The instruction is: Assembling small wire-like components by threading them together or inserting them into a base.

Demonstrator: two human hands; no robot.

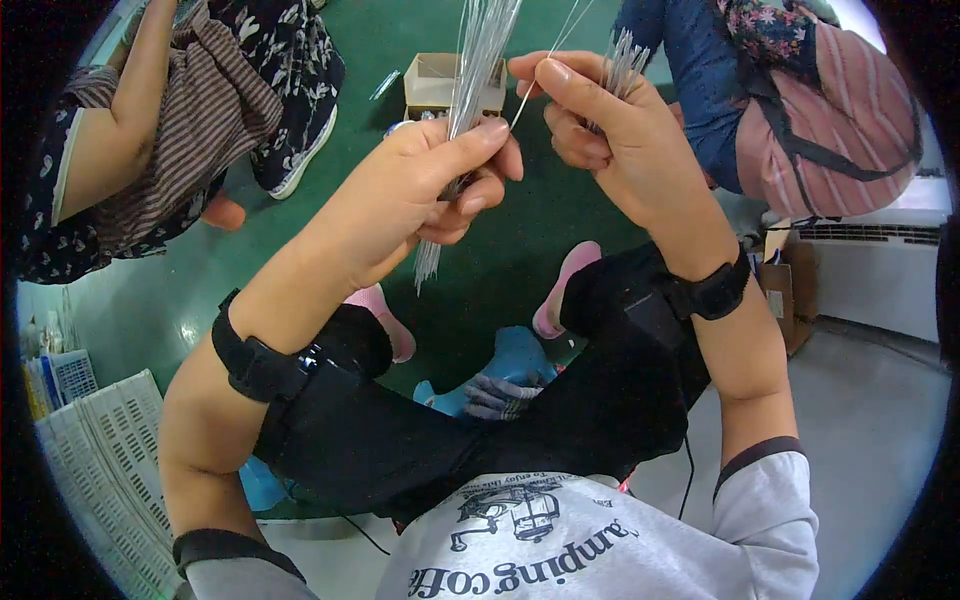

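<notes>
My left hand (455, 170) is closed round a thick bundle of thin silvery wires (481, 70). The bundle stands up past the top edge of the picture, and its lower ends stick out beneath my fingers. My right hand (600, 120) pinches a thin wire strand (524, 100) between thumb and forefinger, close beside the left thumb. Against its palm, the curled fingers also hold a smaller bundle of the same wires (626, 66). Whether the pinched strand is one wire or a few, I cannot tell.
An open cardboard box (430, 92) stands on the green floor (300, 235) beyond my hands. Other people sit at the upper left and upper right. Grey gloves (500, 396) lie by a blue object (520, 352) between my legs. A white plastic crate (110, 470) is at left.
</notes>
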